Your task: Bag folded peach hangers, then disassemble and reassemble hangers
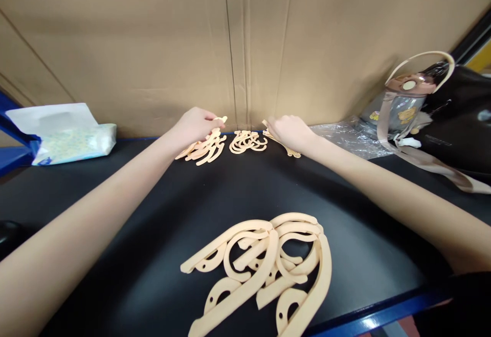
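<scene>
My left hand (196,125) is at the far side of the table, pinching a cream plastic hanger arm (221,119) above a pile of similar curved arms (209,148). Across from it, my right hand (289,131) reaches over a second pile of cream hanger arms (293,153). Its fingers are bent round a piece there, whose tip shows beyond them; motion blurs them a little. Between the hands lies a small heap of cream hooks (245,141). Nearer to me, several joined folding hangers (264,260), each with a hook and two arms, overlap on the black tabletop.
A cardboard wall (153,45) rises behind the table (153,240). At the left stands a pack of tissues (76,140). Clear plastic film (345,137), a strapped water bottle (402,104) and a black bag (460,122) are at the right. A blue edge (376,319) borders the table's front.
</scene>
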`<action>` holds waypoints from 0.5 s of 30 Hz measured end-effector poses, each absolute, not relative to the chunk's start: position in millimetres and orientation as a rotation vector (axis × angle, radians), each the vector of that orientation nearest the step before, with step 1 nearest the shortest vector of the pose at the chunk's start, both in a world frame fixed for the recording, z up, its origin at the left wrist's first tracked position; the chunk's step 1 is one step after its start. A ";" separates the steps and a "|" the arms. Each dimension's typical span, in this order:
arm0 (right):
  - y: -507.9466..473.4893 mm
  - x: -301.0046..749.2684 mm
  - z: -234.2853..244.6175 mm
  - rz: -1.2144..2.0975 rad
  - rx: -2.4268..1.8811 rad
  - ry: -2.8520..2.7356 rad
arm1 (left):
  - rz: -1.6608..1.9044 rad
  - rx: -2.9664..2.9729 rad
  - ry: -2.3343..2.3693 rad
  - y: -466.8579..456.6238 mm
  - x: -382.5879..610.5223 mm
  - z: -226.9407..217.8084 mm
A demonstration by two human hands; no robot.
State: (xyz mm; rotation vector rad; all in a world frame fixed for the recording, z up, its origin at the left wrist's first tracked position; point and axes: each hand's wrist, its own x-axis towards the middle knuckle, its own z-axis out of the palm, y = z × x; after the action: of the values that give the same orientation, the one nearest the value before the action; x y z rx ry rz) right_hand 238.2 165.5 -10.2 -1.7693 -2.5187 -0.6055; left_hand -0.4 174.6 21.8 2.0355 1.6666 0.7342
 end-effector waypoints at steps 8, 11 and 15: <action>171.7 214.9 -25.9 -0.675 -1.731 -2.611 | 0.663 2.042 1.900 197.5 -23.3 -4.2; 177.3 215.6 -28.0 -0.662 -1.729 -2.617 | 0.671 2.108 1.962 192.0 -18.9 -0.3; 180.0 220.8 -22.0 -0.661 -1.751 -2.566 | 0.707 2.232 1.939 176.8 -6.4 10.8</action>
State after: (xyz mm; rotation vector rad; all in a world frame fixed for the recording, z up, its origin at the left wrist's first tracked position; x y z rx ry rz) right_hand 220.8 180.0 -22.0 -1.7514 -2.5656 -0.6608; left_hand -6.4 176.8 10.8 2.2322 1.9390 0.7075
